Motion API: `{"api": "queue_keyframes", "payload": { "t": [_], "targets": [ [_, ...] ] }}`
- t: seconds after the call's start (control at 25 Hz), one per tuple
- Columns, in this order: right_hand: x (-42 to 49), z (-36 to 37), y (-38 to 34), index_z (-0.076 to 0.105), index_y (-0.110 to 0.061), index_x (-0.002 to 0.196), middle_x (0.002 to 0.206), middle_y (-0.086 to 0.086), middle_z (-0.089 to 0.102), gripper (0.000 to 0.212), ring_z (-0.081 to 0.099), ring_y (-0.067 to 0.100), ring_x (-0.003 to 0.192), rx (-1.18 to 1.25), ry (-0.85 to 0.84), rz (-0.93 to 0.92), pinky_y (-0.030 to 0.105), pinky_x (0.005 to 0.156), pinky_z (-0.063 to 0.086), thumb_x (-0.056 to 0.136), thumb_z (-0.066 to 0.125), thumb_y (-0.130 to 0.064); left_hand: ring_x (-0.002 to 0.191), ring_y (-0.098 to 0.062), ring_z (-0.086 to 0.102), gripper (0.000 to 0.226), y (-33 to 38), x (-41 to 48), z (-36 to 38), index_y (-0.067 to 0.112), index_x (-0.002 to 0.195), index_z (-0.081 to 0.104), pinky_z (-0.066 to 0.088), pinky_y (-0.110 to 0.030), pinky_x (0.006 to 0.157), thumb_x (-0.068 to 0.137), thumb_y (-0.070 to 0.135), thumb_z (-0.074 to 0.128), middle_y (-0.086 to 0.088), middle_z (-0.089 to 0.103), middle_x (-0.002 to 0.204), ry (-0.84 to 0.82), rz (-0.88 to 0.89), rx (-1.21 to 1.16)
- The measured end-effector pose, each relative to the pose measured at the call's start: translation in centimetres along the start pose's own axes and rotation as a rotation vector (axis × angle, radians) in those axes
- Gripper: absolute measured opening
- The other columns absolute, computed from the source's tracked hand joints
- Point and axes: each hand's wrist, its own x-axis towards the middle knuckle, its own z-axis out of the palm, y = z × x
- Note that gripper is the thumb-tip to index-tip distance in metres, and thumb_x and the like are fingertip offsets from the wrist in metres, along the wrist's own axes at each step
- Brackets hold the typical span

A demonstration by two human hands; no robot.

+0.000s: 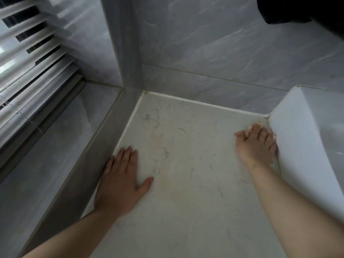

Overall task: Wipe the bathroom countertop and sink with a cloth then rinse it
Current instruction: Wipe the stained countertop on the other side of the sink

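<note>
The pale marbled countertop point(186, 164) fills the middle of the view, with faint brownish stains. My left hand point(121, 181) lies flat on it, palm down, at the counter's left edge by the grey ledge, and holds nothing. My right hand point(257, 146) is blurred and pressed down with its fingers spread, against the seam where the counter meets the white sink point(307, 138). No cloth shows under or around either hand. Only the sink's left outer wall and part of its basin are in view.
Grey marbled wall tiles point(214, 53) rise behind the counter, with a white sealant line along the back. A grey ledge point(89, 146) and a louvred window point(28, 71) lie to the left. A dark object point(283, 10) hangs at the top right.
</note>
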Motion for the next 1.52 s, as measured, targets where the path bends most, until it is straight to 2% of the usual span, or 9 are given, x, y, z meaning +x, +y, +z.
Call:
{"api": "queue_keyframes", "payload": {
  "t": [0.08, 0.24, 0.32, 0.44, 0.52, 0.72, 0.96, 1.28, 1.52],
  "targets": [
    [-0.1, 0.4, -2.0, 0.018, -0.008, 0.149, 0.156, 0.017, 0.018, 0.065, 0.011, 0.032, 0.144, 0.013, 0.045, -0.069, 0.042, 0.117, 0.0, 0.097, 0.027, -0.045, 0.13, -0.031, 0.042, 0.083, 0.0, 0.0, 0.1, 0.0, 0.134, 0.046, 0.021, -0.04, 0.105, 0.084, 0.063, 0.024, -0.016, 0.044, 0.141, 0.011, 0.009, 0.002],
    [-0.9, 1.4, -4.8, 0.024, -0.021, 0.149, 0.157, 0.003, 0.022, 0.066, 0.017, 0.023, 0.145, -0.065, -0.064, -0.775, 0.035, 0.116, 0.007, 0.089, 0.017, -0.048, 0.13, -0.03, 0.042, 0.084, 0.1, 0.0, -0.3, 0.001, 0.134, 0.046, 0.019, -0.039, 0.107, 0.087, 0.064, 0.016, -0.016, 0.044, 0.141, -0.011, 0.004, -0.011],
    [1.2, 1.1, -3.6, 0.025, -0.02, 0.149, 0.156, 0.005, 0.025, 0.071, 0.019, 0.026, 0.144, -0.053, -0.012, -0.628, 0.037, 0.116, 0.01, 0.086, 0.012, -0.051, 0.13, -0.028, 0.041, 0.089, 0.0, 0.0, -0.5, 0.001, 0.134, 0.046, 0.016, -0.036, 0.109, 0.087, 0.066, 0.008, -0.015, 0.044, 0.141, -0.036, -0.006, -0.026],
    [3.1, 0.3, -2.9, 0.015, -0.015, 0.151, 0.158, 0.011, 0.014, 0.063, 0.007, 0.031, 0.145, -0.009, -0.021, -0.059, 0.044, 0.116, 0.003, 0.096, 0.022, -0.046, 0.13, -0.026, 0.04, 0.086, 0.1, 0.0, -0.5, 0.002, 0.133, 0.047, 0.012, -0.034, 0.11, 0.087, 0.065, 0.012, -0.015, 0.045, 0.141, -0.032, -0.008, -0.052],
    [2.6, 0.4, -5.5, 0.01, -0.009, 0.151, 0.158, 0.014, 0.007, 0.064, 0.002, 0.033, 0.145, 0.008, -0.062, 0.059, 0.045, 0.117, -0.001, 0.098, 0.023, -0.043, 0.13, -0.025, 0.038, 0.081, 0.0, -0.1, -0.2, 0.002, 0.132, 0.048, 0.016, -0.036, 0.109, 0.085, 0.063, 0.025, -0.015, 0.045, 0.14, -0.004, 0.008, -0.047],
    [-1.2, 2.9, -15.8, 0.005, -0.009, 0.15, 0.159, 0.013, 0.003, 0.063, -0.002, 0.033, 0.145, 0.026, -0.097, -0.286, 0.046, 0.117, -0.004, 0.098, 0.024, -0.038, 0.131, -0.026, 0.034, 0.08, -0.2, 0.0, 0.4, 0.0, 0.131, 0.049, 0.021, -0.041, 0.106, 0.08, 0.06, 0.035, -0.017, 0.046, 0.139, 0.044, 0.051, -0.001],
    [-4.6, 4.5, -24.8, 0.005, -0.009, 0.151, 0.159, 0.012, 0.004, 0.062, -0.004, 0.033, 0.145, 0.09, -0.133, -0.498, 0.045, 0.116, -0.007, 0.098, 0.024, -0.036, 0.131, -0.027, 0.039, 0.08, -0.2, 0.0, 0.5, 0.002, 0.132, 0.048, 0.024, -0.043, 0.105, 0.079, 0.06, 0.037, -0.016, 0.045, 0.141, 0.055, 0.047, -0.007],
    [-5.2, 4.2, -27.6, 0.004, -0.018, 0.152, 0.16, 0.001, 0.002, 0.057, -0.009, 0.037, 0.144, 0.025, -0.205, -0.731, 0.047, 0.116, -0.009, 0.1, 0.018, -0.036, 0.132, -0.028, 0.039, 0.08, -0.1, 0.0, 0.5, 0.002, 0.133, 0.048, 0.024, -0.042, 0.104, 0.078, 0.061, 0.037, -0.015, 0.044, 0.141, 0.058, 0.046, -0.005],
    [-6.1, 3.4, -24.5, 0.007, -0.02, 0.151, 0.16, -0.001, 0.006, 0.056, -0.001, 0.022, 0.146, 0.001, -0.217, -0.983, 0.037, 0.117, -0.004, 0.1, 0.022, -0.035, 0.131, -0.028, 0.041, 0.08, -0.1, -0.1, 0.4, 0.002, 0.132, 0.048, 0.023, -0.041, 0.105, 0.08, 0.06, 0.036, -0.015, 0.045, 0.141, 0.05, 0.046, 0.01]
  ]
}}
